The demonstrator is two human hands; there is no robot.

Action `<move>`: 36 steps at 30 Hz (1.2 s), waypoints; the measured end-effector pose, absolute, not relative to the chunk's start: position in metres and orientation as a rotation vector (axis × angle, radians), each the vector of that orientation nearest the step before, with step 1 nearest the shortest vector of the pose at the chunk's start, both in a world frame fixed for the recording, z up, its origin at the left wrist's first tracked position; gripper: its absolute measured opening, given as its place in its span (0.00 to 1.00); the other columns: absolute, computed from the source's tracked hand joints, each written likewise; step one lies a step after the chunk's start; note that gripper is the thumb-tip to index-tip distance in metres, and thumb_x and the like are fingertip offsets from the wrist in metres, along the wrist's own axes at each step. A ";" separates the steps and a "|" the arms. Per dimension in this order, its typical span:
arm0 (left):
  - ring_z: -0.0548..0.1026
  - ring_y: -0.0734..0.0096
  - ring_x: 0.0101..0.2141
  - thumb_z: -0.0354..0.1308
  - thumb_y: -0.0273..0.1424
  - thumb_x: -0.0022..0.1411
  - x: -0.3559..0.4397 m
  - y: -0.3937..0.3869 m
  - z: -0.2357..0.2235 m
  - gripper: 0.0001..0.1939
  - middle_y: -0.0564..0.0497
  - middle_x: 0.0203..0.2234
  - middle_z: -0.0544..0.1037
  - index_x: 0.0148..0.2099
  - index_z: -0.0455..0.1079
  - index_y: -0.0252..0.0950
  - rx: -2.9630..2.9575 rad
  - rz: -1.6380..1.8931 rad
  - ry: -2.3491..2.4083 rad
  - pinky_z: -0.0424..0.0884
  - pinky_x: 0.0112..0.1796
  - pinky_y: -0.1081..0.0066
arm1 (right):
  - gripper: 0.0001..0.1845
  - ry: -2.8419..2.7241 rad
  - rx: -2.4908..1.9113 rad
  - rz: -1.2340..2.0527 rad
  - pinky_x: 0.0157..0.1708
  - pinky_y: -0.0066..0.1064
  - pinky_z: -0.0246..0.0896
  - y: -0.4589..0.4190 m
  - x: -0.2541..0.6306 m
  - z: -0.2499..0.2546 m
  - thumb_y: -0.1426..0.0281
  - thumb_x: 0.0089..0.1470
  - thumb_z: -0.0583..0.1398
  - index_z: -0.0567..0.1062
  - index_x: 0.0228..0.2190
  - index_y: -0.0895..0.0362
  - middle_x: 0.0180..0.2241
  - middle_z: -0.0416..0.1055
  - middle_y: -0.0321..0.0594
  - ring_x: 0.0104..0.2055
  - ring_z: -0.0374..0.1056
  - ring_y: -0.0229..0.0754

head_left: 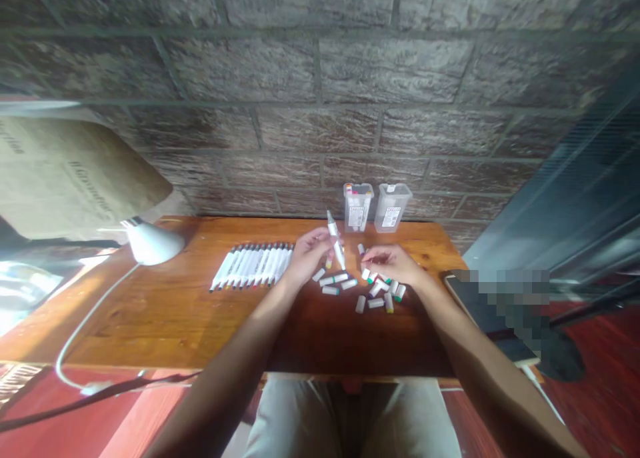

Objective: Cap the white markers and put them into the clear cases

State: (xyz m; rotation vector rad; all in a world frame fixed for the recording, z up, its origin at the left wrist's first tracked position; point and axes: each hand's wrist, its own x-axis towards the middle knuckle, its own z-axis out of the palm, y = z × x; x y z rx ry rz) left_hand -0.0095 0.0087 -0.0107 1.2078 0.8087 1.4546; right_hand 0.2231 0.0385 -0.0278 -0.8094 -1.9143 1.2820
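My left hand (311,250) is closed around a white marker (336,239), which stands tilted with both ends uncapped. Just right of it, my right hand (391,263) has its fingers drawn together over a heap of loose marker caps (376,303). One upright cap (361,249) is right by its fingertips; whether the fingers grip a cap is hidden. The caps are white with coloured ends, green, yellow and purple among them. More caps (331,290) lie below my left hand. Left of that hand, a row of white markers (253,266) lies side by side on the table.
Two clear plastic boxes stand by the brick wall: one box (356,221) holds some markers, the other box (393,213) looks to hold none. A lamp with a white base (156,242) and paper shade (75,178) occupies the wooden table's (165,318) left. A dark flat object (465,291) lies at right.
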 end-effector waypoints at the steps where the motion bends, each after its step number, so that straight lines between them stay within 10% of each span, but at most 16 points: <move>1: 0.70 0.77 0.23 0.69 0.36 0.53 -0.010 0.009 -0.010 0.12 0.52 0.27 0.79 0.38 0.77 0.35 1.196 1.458 0.825 0.65 0.26 0.75 | 0.15 -1.855 -0.819 1.289 0.30 0.30 0.65 0.040 0.224 -0.028 0.59 0.48 0.68 0.80 0.30 0.59 0.27 0.77 0.39 0.28 0.71 0.39; 36: 0.81 0.68 0.34 0.71 0.29 0.51 -0.012 0.005 0.005 0.22 0.47 0.36 0.83 0.50 0.75 0.35 1.039 1.304 0.667 0.74 0.42 0.69 | 0.15 -1.418 -0.728 1.473 0.24 0.25 0.59 0.035 0.209 -0.017 0.57 0.51 0.68 0.81 0.31 0.57 0.21 0.71 0.33 0.22 0.62 0.32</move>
